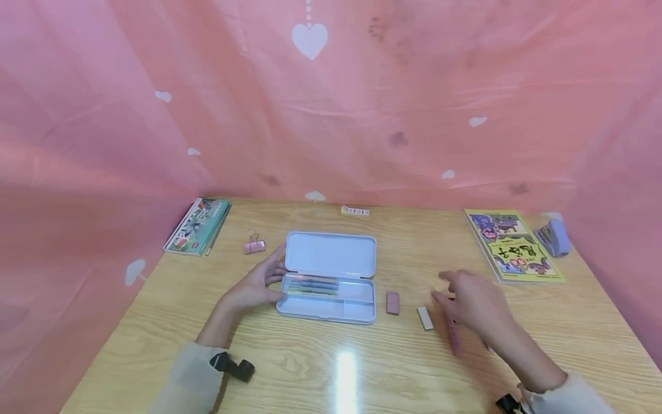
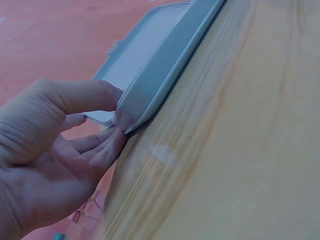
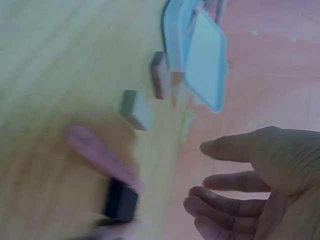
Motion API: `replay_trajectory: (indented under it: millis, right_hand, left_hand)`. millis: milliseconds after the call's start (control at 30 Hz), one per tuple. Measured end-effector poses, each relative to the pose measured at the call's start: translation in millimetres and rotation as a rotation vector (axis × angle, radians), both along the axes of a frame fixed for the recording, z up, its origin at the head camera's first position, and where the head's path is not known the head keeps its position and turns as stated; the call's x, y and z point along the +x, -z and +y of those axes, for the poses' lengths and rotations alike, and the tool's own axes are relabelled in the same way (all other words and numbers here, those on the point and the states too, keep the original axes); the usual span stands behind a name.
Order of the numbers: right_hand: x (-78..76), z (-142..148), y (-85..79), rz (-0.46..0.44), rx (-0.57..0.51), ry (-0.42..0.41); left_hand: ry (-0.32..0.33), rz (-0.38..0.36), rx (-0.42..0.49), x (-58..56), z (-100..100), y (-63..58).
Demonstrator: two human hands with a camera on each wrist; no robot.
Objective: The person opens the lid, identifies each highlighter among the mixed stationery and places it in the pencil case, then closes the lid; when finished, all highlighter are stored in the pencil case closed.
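Observation:
An open pale-blue pencil case (image 1: 357, 312) lies on the table with its lid flipped back and several pens (image 1: 312, 286) in one compartment. My left hand (image 1: 256, 286) holds the case by its left end, with the thumb against the rim in the left wrist view. My right hand (image 1: 476, 302) hovers over the table to the right, with bent fingers and nothing between them. Below it are a pink stick-shaped thing (image 3: 102, 157) and a black block (image 3: 120, 200), both blurred. A pink eraser-like block (image 1: 392, 303) and a whitish block (image 1: 425, 318) lie between case and hand.
A yellow comic-style book (image 1: 517, 250) and a purple stapler-like thing (image 1: 555, 237) lie at the right. Back left are teal books (image 1: 196, 227), a pencil (image 1: 211, 247) and a pink binder clip (image 1: 254, 246). A small patterned strip (image 1: 355, 211) sits by the pink curtain (image 1: 362, 126).

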State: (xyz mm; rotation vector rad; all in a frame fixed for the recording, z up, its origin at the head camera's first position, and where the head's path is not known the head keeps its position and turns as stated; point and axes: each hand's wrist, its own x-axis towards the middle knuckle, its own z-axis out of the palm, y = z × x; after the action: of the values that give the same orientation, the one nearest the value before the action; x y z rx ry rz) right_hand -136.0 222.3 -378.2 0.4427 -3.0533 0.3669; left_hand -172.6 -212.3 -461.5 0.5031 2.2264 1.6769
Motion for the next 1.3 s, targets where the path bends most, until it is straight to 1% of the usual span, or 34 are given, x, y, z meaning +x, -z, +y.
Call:
replay_trajectory:
  millis: [67, 200, 267, 367, 500, 600, 767, 800, 933, 1000, 1033, 1100, 1167, 1300]
  right_hand:
    - [2.7, 2.3, 6.9, -0.062, 0.005, 0.024]
    - [7.7, 3.9, 23.0, -0.139, 0.012, 0.071]
    - [9.5, 3.5, 29.5, -0.151, 0.015, 0.085]
    - [11.8, 1.7, 36.5, -0.14, 0.003, 0.097]
    - [12.5, -2.3, 38.7, -0.154, -0.031, 0.095]
    - [10.6, -3.0, 33.3, -0.149, -0.05, 0.096]
    - [7.5, -0.3, 13.2, -0.048, -0.083, 0.074]
    - [6.9, 0.3, 9.7, -0.029, -0.084, 0.063]
    - [1.2, -5.4, -1.0, -0.039, -0.095, 0.018]
    - [-3.2, -12.5, -4.1, -0.04, -0.097, -0.006]
    - [-5.6, -17.2, -5.4, -0.038, -0.099, -0.022]
    - [-10.7, -28.3, -8.0, -0.021, -0.096, -0.06]
    - [-16.1, -41.6, -9.2, -0.002, -0.084, -0.096]
    - [-26.0, -73.2, -9.8, -0.012, -0.048, -0.152]
  left_hand:
    - [-0.004, 0.0, -0.002, 0.4, 0.1, 0.5]
    - [0.004, 0.017, 0.01, 0.3, 0.3, 0.7]
    - [0.012, 0.022, 0.017, 0.0, 0.5, 0.7]
    - [0.013, 0.016, 0.02, -0.5, 0.5, 0.2]
    - [0.006, 0.016, 0.015, -0.6, 0.7, -0.5]
    - [0.003, 0.017, 0.014, -0.5, 1.0, -0.4]
    - [-0.005, 0.0, -0.002, 0.7, 0.7, -0.3]
    - [-0.007, -0.007, -0.005, 2.2, 1.8, -3.8]
    - [-0.013, -0.008, -0.009, 2.7, 0.5, -2.8]
    - [-0.016, -0.012, -0.006, 2.3, 0.2, -2.3]
    - [-0.012, -0.003, -0.003, 0.8, -1.0, 1.4]
    - [-0.015, -0.007, -0.006, 0.4, -0.7, 1.7]
    - [-0.019, -0.012, -0.003, -0.2, -0.5, 2.2]
    - [-0.012, -0.013, 0.0, -0.7, 0.3, 2.6]
